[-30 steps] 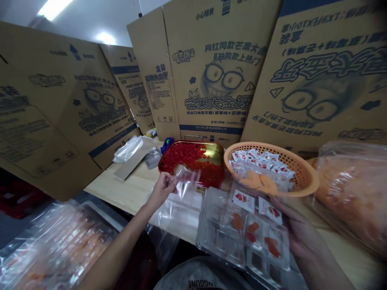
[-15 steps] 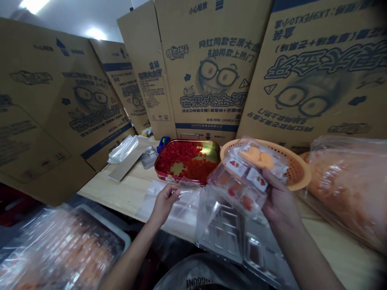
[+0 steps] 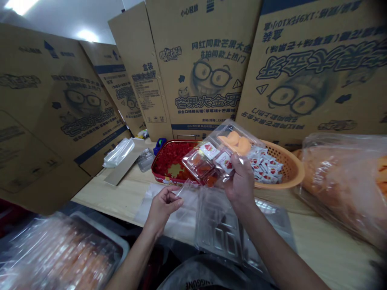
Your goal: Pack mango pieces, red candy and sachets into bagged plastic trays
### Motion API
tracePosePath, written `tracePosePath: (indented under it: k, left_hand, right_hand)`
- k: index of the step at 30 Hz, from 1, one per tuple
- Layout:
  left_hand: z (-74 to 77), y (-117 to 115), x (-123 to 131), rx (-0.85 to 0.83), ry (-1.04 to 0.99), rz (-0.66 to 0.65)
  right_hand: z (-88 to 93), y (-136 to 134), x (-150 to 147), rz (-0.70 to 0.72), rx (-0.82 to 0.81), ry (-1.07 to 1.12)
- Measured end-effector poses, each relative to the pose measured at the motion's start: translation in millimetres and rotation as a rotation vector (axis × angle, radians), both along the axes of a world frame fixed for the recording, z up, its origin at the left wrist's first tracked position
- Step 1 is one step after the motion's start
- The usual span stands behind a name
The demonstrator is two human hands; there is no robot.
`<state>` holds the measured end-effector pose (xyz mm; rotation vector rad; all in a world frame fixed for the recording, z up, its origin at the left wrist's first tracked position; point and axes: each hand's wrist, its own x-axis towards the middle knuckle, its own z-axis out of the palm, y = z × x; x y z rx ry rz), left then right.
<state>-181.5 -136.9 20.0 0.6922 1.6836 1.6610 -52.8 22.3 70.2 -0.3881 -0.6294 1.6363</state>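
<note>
Clear plastic blister tray (image 3: 216, 155), light and stiff though probably brittle along its thin walls, held above the wooden surface (image 3: 329, 237) by a closed right grip (image 3: 240, 183) at its lower edge, just in front of an orange plastic basket (image 3: 298, 171) of strawberry-printed sachets (image 3: 264, 167). Safest hold: the flat rim, away from the pockets of orange and red pieces. Left grip (image 3: 163, 205) pinched shut on a soft, slippery clear plastic bag (image 3: 184, 197), near a red tin (image 3: 152, 169) of red sweets. More clear trays (image 3: 217, 237) lying on the surface below.
</note>
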Motion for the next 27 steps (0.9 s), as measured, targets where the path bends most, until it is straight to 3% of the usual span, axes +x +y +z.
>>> tracePosePath:
  k: [10,18,27]
  left_hand:
    - [1.8,-1,4,-0.025,-0.067,-0.026]
    - [4.6,2,9,-0.022,-0.058,-0.024]
    - [11.7,1,7,0.03,-0.134,0.023]
  right_hand:
    - [0.2,3,-4,-0.076,0.048,0.025]
    - [5.5,-6,-7,-0.02,0.07,0.053]
    - [-3.7,-5,0,0.139,-0.004,0.002]
